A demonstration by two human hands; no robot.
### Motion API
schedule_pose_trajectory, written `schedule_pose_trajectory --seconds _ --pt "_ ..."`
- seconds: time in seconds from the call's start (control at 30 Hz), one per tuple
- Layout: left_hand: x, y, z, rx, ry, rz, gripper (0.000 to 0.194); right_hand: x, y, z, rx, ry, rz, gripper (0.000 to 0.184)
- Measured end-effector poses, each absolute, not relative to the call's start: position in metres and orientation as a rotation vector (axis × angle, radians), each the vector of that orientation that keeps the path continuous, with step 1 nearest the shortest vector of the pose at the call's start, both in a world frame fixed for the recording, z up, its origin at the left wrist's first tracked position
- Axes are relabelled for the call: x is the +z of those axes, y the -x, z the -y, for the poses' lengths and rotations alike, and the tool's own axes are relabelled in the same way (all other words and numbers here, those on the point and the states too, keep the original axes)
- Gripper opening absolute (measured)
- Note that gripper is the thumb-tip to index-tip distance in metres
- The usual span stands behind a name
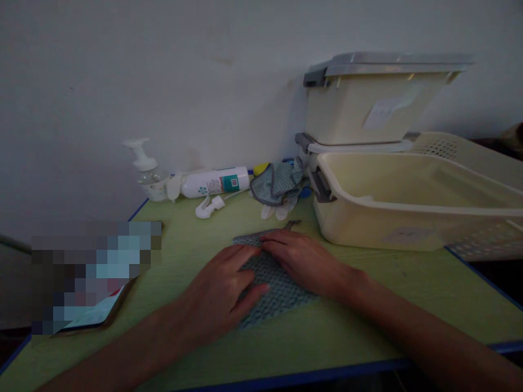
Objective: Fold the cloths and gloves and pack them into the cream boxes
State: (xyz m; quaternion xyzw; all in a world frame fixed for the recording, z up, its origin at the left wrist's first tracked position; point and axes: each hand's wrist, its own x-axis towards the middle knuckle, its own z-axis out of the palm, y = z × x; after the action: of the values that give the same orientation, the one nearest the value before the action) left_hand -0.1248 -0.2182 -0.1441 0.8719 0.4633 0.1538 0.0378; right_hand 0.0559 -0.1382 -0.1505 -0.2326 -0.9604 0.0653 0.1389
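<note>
A blue-grey textured cleaning cloth [274, 291] with a dark checked edging lies on the green table in front of me. My left hand [231, 280] rests on its left side, fingers forward and thumb stretched apart across the cloth. My right hand [300, 258] lies over the upper right part, palm down, its fingers reaching left along the edged border. Both sets of fingertips nearly meet near the top of the cloth. Part of the cloth is hidden under the hands, and a short strip of edging sticks out beyond the right one.
A cream basin [379, 223] and stacked lidded boxes [368, 109] stand at the right. Along the wall are a pump bottle [149, 177], a white bottle [216, 182] lying down, a white spray head [210, 207] and a crumpled cloth [275, 182]. A partly pixelated tablet [104, 307] lies left.
</note>
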Motion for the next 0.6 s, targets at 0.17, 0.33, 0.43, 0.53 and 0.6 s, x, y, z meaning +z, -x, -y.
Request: schedule_pose_trajectory --seconds 0.17,0.33,0.43,0.53,0.6 --pt "-0.161 0.123 0.215 0.428 -2.645 -1.571 0.033 -0.156 -0.056 0.141 0.200 0.742 2.748 0.036" --pt "-0.174 0.125 0.215 0.309 -2.698 -1.582 0.058 -0.158 -0.055 0.148 0.215 0.758 2.793 0.053" --pt "-0.175 0.127 0.216 0.244 -2.725 -1.597 0.065 -0.158 -0.055 0.151 0.243 0.791 2.838 0.062" --pt "-0.173 0.126 0.216 0.189 -2.740 -1.605 0.071 -0.157 -0.055 0.152 0.259 0.831 2.867 0.067" --pt "-0.171 0.126 0.216 0.156 -2.749 -1.609 0.073 -0.157 -0.055 0.151 0.266 0.843 2.874 0.068"
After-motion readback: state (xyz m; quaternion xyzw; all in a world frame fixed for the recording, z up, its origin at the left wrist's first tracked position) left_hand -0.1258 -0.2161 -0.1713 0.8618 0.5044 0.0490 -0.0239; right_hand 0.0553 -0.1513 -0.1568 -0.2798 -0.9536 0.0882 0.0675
